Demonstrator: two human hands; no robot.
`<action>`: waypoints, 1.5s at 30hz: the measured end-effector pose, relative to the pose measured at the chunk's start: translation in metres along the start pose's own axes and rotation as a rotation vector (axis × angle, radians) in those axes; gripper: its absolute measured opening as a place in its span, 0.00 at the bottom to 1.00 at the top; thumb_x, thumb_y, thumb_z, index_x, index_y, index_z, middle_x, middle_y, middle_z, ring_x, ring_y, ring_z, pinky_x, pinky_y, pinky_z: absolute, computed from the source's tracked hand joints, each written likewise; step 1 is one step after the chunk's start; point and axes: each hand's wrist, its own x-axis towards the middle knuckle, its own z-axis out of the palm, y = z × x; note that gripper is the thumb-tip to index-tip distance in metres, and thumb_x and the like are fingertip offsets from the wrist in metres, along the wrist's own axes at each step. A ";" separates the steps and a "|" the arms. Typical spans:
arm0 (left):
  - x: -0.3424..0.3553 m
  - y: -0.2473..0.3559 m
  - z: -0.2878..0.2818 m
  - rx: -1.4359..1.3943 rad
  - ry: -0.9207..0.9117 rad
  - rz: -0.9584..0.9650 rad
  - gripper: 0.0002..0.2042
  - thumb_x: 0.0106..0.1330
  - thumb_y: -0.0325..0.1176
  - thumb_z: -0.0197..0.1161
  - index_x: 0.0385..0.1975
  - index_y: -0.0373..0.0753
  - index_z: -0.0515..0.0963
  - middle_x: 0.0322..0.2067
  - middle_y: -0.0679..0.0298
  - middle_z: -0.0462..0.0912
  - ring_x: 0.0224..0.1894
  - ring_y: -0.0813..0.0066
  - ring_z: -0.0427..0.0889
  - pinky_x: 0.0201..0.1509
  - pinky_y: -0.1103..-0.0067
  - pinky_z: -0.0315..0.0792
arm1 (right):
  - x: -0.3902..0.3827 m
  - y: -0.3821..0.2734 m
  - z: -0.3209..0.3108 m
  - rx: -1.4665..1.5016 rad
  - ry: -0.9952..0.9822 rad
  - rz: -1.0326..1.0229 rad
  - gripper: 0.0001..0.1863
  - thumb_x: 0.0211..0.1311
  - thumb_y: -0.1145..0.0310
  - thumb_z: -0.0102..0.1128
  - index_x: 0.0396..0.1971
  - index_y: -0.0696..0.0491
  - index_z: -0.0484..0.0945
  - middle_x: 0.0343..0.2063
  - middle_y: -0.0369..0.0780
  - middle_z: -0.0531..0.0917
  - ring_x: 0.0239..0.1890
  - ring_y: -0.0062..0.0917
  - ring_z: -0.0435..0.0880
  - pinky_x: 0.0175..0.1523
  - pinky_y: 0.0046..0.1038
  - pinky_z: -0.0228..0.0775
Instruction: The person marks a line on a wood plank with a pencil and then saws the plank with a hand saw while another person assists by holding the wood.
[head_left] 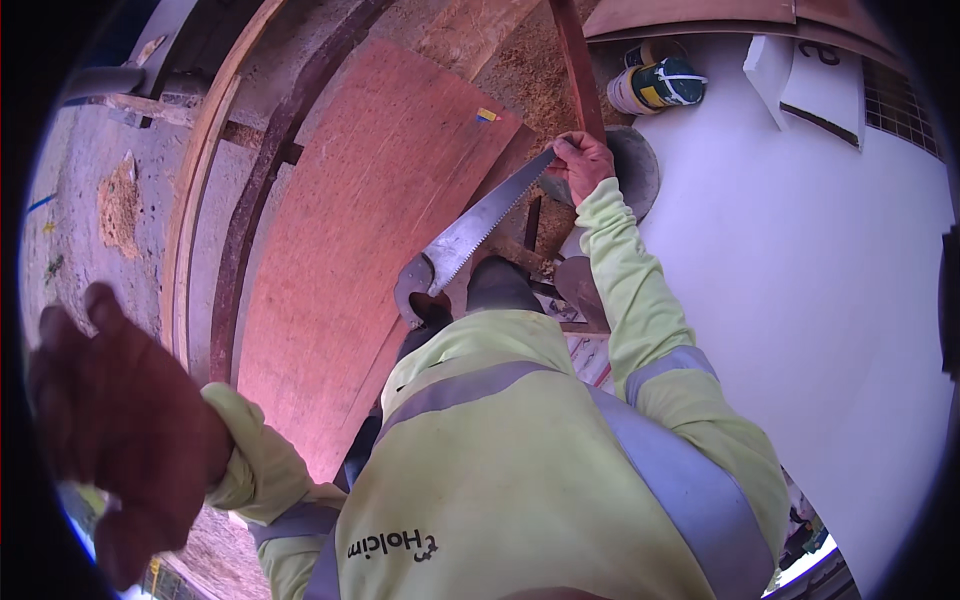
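My right hand (583, 166) pinches the tip end of a handsaw (488, 217). The bare blade slants down to the left, teeth facing the lower right. The saw's dark grey handle (413, 287) lies by my leg, over the edge of a reddish plywood sheet (350, 220). My left hand (125, 430) is raised at the far left, close to the camera and slightly blurred. Its fingers are apart and I see nothing in them.
Long timber strips (205, 170) run along the plywood's left side. A dark reddish bar (577, 65) stands beyond my right hand, amid sawdust (540, 95). A labelled paint tin (655, 87) lies beside a white surface (800, 280) on the right. White board pieces (825, 85) sit at the far right.
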 end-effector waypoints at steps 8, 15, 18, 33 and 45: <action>-0.438 -0.195 -0.090 0.652 -0.220 -1.343 0.55 0.41 0.36 0.82 0.71 0.35 0.54 0.61 0.54 0.71 0.56 0.65 0.75 0.58 0.68 0.72 | -0.087 -0.083 0.110 -0.282 -0.409 -0.209 0.05 0.66 0.71 0.62 0.37 0.56 0.77 0.34 0.37 0.85 0.32 0.14 0.80 0.40 0.19 0.77; -0.485 -0.180 -0.082 0.360 0.020 -1.170 0.17 0.53 0.31 0.71 0.43 0.37 0.80 0.37 0.61 0.85 0.40 0.72 0.81 0.48 0.72 0.74 | -0.105 -0.113 0.154 -0.295 -0.624 -0.356 0.04 0.63 0.78 0.61 0.37 0.58 0.77 0.34 0.41 0.84 0.38 0.22 0.82 0.48 0.23 0.73; -0.401 -0.137 -0.061 0.189 0.028 -1.248 0.19 0.57 0.43 0.67 0.44 0.38 0.78 0.34 0.55 0.83 0.37 0.59 0.80 0.44 0.68 0.73 | -0.039 -0.124 0.130 -0.138 -0.569 -0.254 0.05 0.68 0.76 0.55 0.41 0.55 0.77 0.36 0.39 0.83 0.38 0.21 0.83 0.42 0.24 0.79; -0.376 0.050 -0.020 0.427 0.803 -0.977 0.11 0.61 0.38 0.68 0.36 0.38 0.78 0.23 0.70 0.79 0.25 0.82 0.77 0.31 0.79 0.73 | 0.020 0.059 0.030 -1.512 -1.032 0.222 0.23 0.59 0.73 0.65 0.54 0.63 0.73 0.43 0.44 0.82 0.38 0.29 0.82 0.37 0.30 0.79; -0.355 0.053 0.068 0.221 1.183 -0.837 0.10 0.64 0.33 0.64 0.41 0.35 0.77 0.24 0.70 0.78 0.26 0.83 0.77 0.32 0.81 0.72 | 0.182 0.069 0.092 -1.291 -0.935 0.118 0.19 0.63 0.72 0.62 0.54 0.57 0.74 0.39 0.40 0.81 0.30 0.27 0.80 0.29 0.35 0.76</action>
